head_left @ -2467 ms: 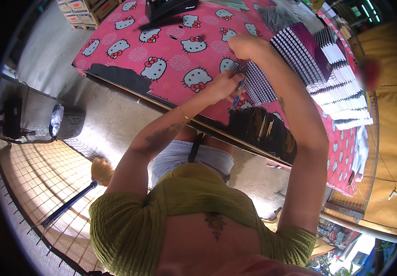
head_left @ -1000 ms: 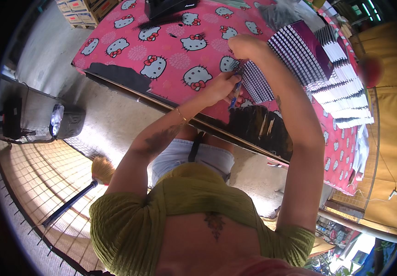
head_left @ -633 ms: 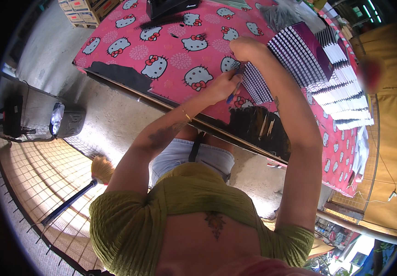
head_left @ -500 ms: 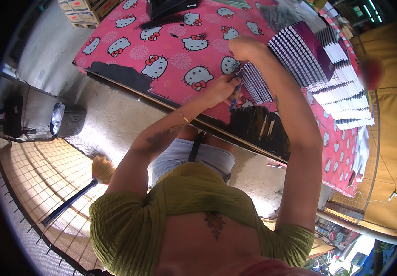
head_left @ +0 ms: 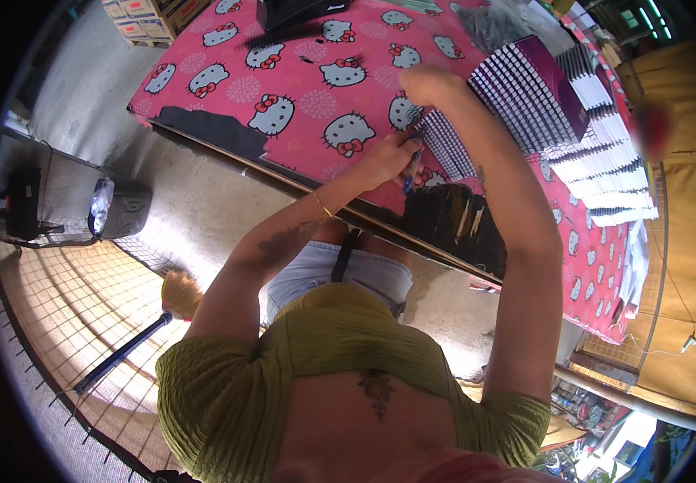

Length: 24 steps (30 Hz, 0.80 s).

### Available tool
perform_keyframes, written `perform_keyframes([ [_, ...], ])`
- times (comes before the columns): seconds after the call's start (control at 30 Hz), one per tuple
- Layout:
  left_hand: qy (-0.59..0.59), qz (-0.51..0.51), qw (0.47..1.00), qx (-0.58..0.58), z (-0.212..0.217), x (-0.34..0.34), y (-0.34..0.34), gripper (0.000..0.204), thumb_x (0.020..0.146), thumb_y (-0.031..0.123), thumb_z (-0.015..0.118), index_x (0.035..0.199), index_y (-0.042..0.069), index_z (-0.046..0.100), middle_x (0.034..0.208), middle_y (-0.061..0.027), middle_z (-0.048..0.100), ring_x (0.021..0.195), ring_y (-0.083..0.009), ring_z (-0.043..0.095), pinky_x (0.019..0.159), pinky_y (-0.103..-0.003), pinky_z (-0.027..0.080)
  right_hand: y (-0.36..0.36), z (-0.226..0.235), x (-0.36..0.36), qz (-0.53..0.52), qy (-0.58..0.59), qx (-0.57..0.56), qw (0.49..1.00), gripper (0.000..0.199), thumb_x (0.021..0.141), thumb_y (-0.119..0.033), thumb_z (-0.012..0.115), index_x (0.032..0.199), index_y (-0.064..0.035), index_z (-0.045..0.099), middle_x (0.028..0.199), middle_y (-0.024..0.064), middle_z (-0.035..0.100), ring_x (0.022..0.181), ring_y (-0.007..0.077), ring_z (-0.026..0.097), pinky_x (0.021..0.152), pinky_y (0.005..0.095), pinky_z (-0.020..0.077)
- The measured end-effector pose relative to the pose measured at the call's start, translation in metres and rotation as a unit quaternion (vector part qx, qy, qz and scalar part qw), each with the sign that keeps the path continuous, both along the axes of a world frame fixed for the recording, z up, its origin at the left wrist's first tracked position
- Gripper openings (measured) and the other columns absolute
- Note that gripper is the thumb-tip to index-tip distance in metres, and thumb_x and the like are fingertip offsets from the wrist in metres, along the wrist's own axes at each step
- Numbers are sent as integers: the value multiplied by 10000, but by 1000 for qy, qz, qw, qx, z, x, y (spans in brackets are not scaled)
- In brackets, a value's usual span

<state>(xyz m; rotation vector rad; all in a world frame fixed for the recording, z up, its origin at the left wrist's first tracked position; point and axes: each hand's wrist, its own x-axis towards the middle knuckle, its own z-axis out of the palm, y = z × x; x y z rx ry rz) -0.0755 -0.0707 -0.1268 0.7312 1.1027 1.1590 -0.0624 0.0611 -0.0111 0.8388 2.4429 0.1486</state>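
My left hand (head_left: 399, 155) is closed round a small blue-handled tool (head_left: 408, 183), whose handle ends point toward the table's near edge; its working end is too small to make out. Beside it lies a spiral-bound notebook (head_left: 450, 149) with rows of dark coil and white paper showing. At that notebook's far end my right hand (head_left: 427, 84) is bent over, its fingers hidden behind the back of the hand. Right of my right forearm stands a stack of coil-bound notebooks (head_left: 517, 97) with a purple cover.
A pink cartoon-print cover (head_left: 308, 88), torn near the edge to a black surface (head_left: 453, 221), lies over the table. White notebook piles (head_left: 602, 169) stand at the right. Loose black coils (head_left: 283, 36) and a black device (head_left: 300, 10) are at the back. A broom (head_left: 179, 296) leans left.
My left hand and the tool have shifted very slightly at the notebook's near end. The right hand stays almost where it was.
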Motion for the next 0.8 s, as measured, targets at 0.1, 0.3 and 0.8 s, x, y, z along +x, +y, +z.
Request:
perform_keyframes([
  [0.1, -21, 13, 1000, -3, 0, -2, 6, 298, 997, 270, 441, 1075, -11, 500, 804, -129, 639, 647, -235, 686, 502, -348, 564, 1, -3, -1, 6, -17, -11, 1000, 278, 817, 0, 623, 1090, 15, 678, 1117, 199, 676, 1005, 333, 677, 811, 423, 569],
  [0.3, 67, 18, 997, 26, 1, -2, 13, 319, 995, 279, 443, 1095, -19, 501, 816, -128, 632, 638, -228, 681, 502, -335, 564, 0, -3, -2, 31, -47, -5, 998, 269, 830, -14, 611, 1089, 15, 677, 1118, 184, 680, 995, 329, 681, 817, 424, 567],
  [0.8, 33, 7, 999, 6, 4, -7, 10, 296, 1006, 263, 420, 1029, -23, 489, 741, -113, 595, 560, -215, 639, 469, -331, 556, -1, -14, -2, 12, -50, -31, 998, 264, 790, -2, 623, 1046, 25, 679, 1068, 214, 675, 967, 345, 675, 784, 427, 552],
])
